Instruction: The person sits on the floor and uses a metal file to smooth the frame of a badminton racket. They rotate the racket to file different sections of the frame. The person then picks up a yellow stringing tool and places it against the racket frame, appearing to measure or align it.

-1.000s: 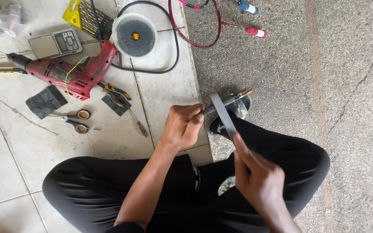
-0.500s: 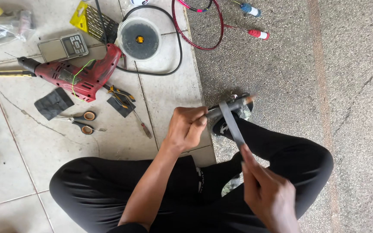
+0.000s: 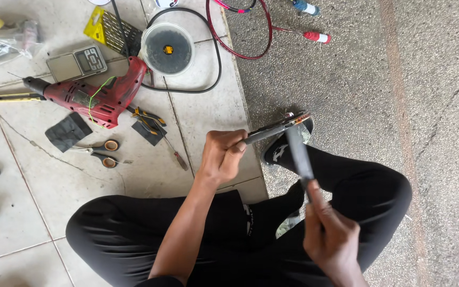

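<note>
Left hand [image 3: 223, 157]: fist closed around the near end of a thin grey shaft [image 3: 272, 131], knuckles up, thumb pressed along it.
Shaft: held roughly level above the person's lap, running from the left fist up and right to an orange-tipped end just over the black shoe [image 3: 282, 151].
Right hand [image 3: 331, 239]: fingers pinched shut on the lower end of a grey strip [image 3: 299, 157], low in the view above the right thigh.
Strip: pulled taut, slanting from the right hand up to the far end of the shaft, where it meets it; whether it is wound on there cannot be told.
Legs: black trousers, crossed, under both hands.
Floor, left: a red power drill [image 3: 94, 98] lies on the pale tiles, with scissors [image 3: 102, 151] and pliers [image 3: 145, 114] near it and a small digital scale [image 3: 76, 62] beyond.
Floor, top: a round clear tub [image 3: 167, 49] stands inside a loop of black cable [image 3: 208, 79]; a red racket frame [image 3: 251, 32] lies on the rough concrete.
</note>
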